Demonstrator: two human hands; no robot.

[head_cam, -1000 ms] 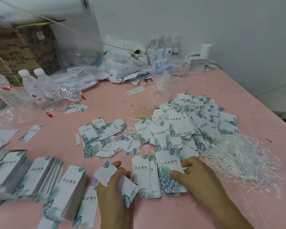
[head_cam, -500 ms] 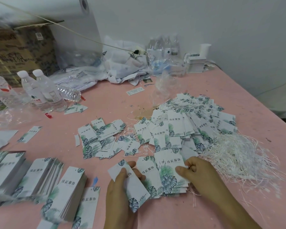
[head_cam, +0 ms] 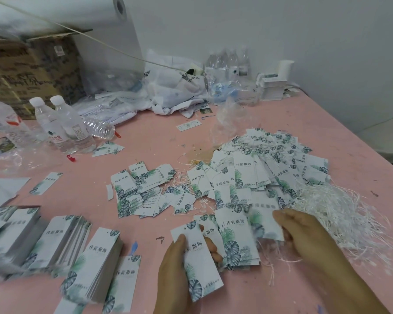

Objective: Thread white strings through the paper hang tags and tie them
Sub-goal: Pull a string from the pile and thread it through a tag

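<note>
Fingers [head_cam: 210,244] of left hand [head_cam: 179,268] round hang tag [head_cam: 199,261]; right hand [head_cam: 304,236] on another.

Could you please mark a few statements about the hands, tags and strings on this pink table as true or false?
1. The left hand holds a single hang tag. True.
2. The loose white strings lie left of both hands. False: they lie to the right, by the right hand.
3. Two capped water bottles stand upright at far left. True.
4. The table is green. False: pink.
</note>
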